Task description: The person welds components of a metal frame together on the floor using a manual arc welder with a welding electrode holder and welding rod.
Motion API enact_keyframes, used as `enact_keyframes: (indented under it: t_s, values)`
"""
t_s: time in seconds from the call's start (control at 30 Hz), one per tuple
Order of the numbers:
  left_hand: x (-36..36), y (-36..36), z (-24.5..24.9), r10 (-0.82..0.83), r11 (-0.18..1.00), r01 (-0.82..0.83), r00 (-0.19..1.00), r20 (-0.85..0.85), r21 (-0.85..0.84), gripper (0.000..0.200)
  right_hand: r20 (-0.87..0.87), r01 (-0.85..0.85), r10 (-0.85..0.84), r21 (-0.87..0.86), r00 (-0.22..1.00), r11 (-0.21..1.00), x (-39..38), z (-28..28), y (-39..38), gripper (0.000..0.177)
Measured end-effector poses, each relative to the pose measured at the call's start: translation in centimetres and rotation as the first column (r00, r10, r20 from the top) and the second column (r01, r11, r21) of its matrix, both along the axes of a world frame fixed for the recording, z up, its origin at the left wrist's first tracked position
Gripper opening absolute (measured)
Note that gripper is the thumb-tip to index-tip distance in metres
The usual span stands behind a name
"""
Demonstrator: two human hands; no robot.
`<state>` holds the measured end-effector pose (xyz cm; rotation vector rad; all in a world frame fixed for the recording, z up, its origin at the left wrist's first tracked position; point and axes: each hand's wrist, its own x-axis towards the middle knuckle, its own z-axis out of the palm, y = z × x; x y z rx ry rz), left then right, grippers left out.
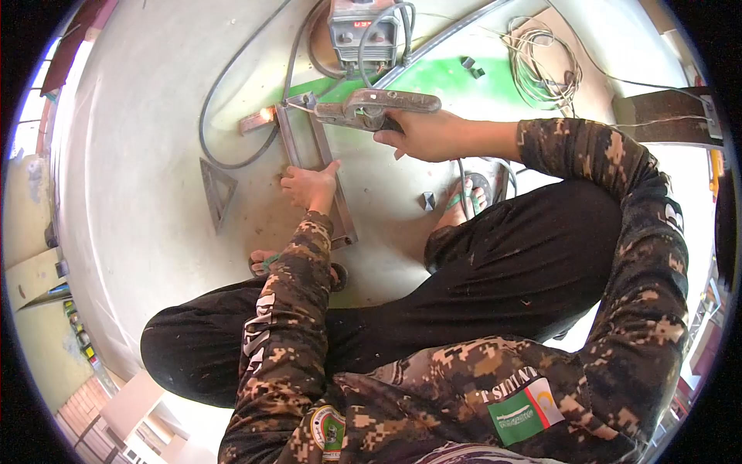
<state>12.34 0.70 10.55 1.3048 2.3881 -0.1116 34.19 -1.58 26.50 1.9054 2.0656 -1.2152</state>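
In my right hand (pixel 425 134) is the handle of a welding electrode holder (pixel 379 108), its jaw end pointing left. Beneath that jaw end lies the upper end of a rectangular metal frame (pixel 321 147), flat on the floor. My left hand (pixel 311 185) rests on the frame's left side, fingers wrapped round the bar. Just left of the frame's upper corner, a short metal piece (pixel 255 121) shows a bright orange glow at its right end. Whether an electrode sits in the jaws is too small to tell.
A welding machine (pixel 365 35) with cables stands at the top. A triangular metal square (pixel 219 193) lies left of the frame. Coiled wire (pixel 545 62) is at upper right, small dark pieces (pixel 472 67) near it. My sandalled feet flank the frame's lower end.
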Motion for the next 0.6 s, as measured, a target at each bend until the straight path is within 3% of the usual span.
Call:
enact_keyframes:
  t_s: [0.17, 0.27, 0.47, 0.53, 0.6]
  values:
    - [0.1, -0.3, 0.1, -0.003, 1.0, 0.003, 1.0, 0.021, 0.014, 0.102, -0.06, 0.029, -0.032, -0.038, 0.998, 0.999, -0.4, 2.1, -0.1, 0.064]
    - [0.0, -0.2, 0.3, -0.017, 1.0, 0.017, 0.999, 0.029, 0.005, 0.103, -0.026, 0.134, -0.14, -0.151, 0.99, 0.979, -0.4, 2.0, 0.0, 0.062]
    - [0.0, -0.2, 0.5, -0.014, 1.0, 0.014, 0.999, 0.033, -0.003, 0.103, -0.058, 0.088, -0.091, -0.06, 0.994, 0.994, -0.2, 0.8, 0.2, 0.056]
    - [0.1, -0.3, 0.6, -0.011, 1.0, 0.011, 1.0, 0.024, 0.003, 0.103, -0.165, 0.118, -0.101, 0.096, 0.981, 0.988, -0.2, 0.8, -0.2, 0.05]
    - [0.2, -0.2, 0.6, -0.011, 1.0, 0.011, 1.0, 0.018, 0.006, 0.104, -0.178, 0.11, -0.088, 0.114, 0.98, 0.987, -0.3, 0.9, -0.1, 0.049]
